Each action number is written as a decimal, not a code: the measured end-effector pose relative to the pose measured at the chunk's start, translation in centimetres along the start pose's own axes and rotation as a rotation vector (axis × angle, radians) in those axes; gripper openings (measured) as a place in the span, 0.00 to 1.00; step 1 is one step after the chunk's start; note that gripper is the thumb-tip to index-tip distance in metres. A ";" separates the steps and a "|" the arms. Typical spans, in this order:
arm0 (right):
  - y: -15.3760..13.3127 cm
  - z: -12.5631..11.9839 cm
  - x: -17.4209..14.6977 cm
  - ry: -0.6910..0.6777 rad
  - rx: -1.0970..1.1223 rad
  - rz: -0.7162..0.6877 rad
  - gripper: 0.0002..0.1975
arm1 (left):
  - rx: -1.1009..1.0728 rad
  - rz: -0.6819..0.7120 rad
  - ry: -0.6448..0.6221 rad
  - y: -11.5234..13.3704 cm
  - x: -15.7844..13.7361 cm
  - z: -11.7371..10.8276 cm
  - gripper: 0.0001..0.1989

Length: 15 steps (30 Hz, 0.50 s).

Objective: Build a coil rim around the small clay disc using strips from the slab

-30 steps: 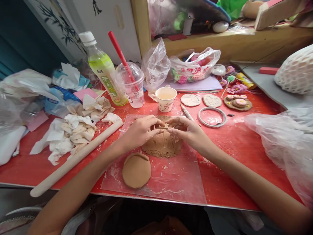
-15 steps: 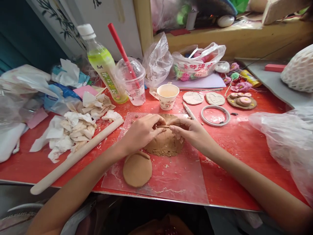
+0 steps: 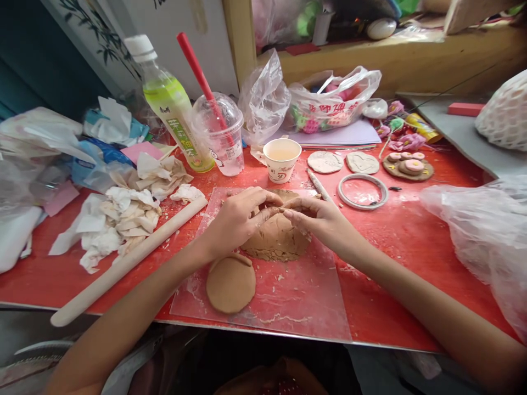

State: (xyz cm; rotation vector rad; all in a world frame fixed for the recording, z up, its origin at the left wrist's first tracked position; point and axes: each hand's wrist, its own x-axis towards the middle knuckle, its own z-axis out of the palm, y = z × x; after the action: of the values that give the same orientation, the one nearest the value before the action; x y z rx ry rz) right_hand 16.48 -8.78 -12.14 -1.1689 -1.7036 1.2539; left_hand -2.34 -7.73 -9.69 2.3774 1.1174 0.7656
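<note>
Clay strip (image 3: 281,209): 1, mostly hidden, is hovering above 1 clay slab (image 3: 275,241)
Left hand (image 3: 239,216), right hand (image 3: 320,220): both are pinching the strip
Clay disc (image 3: 230,288): 1, is lying front-left of the slab on 1 clear sheet (image 3: 304,307), carrying 1 roll (image 3: 242,258)
Rolling pin (image 3: 127,262): 1, is resting leftward on the red tabletop (image 3: 403,263)
Pale clay pieces (image 3: 325,162): 2, are lying beyond 1 ring (image 3: 362,207)

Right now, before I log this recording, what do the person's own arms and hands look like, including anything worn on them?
Both the left hand and right hand are ungloved, with no ring, watch or bracelet to be seen. No sleeve covers the left forearm or right forearm. I see no bold markings; finer detail is too small to tell.
</note>
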 end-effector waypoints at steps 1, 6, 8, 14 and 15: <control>0.0 0.0 0.0 0.008 -0.003 -0.004 0.14 | -0.004 0.001 -0.010 0.0 0.0 0.1 0.06; -0.1 0.1 -0.1 -0.017 -0.020 -0.006 0.14 | 0.069 0.054 -0.009 -0.1 -0.2 0.6 0.06; 0.0 0.1 -0.1 -0.025 -0.010 0.003 0.17 | 0.096 0.063 0.010 -0.1 -0.2 0.7 0.06; 0.2 0.1 0.0 -0.022 0.015 -0.003 0.16 | 0.004 0.046 0.037 -0.1 -0.1 0.4 0.09; 0.3 0.1 0.0 -0.029 0.022 0.001 0.15 | -0.004 0.057 0.029 -0.1 -0.1 0.4 0.09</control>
State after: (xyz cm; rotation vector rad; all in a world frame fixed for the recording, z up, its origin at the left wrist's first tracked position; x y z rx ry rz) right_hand 16.50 -8.76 -12.39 -1.1444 -1.7060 1.2930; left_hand -2.21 -7.79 -10.15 2.4113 1.0629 0.8237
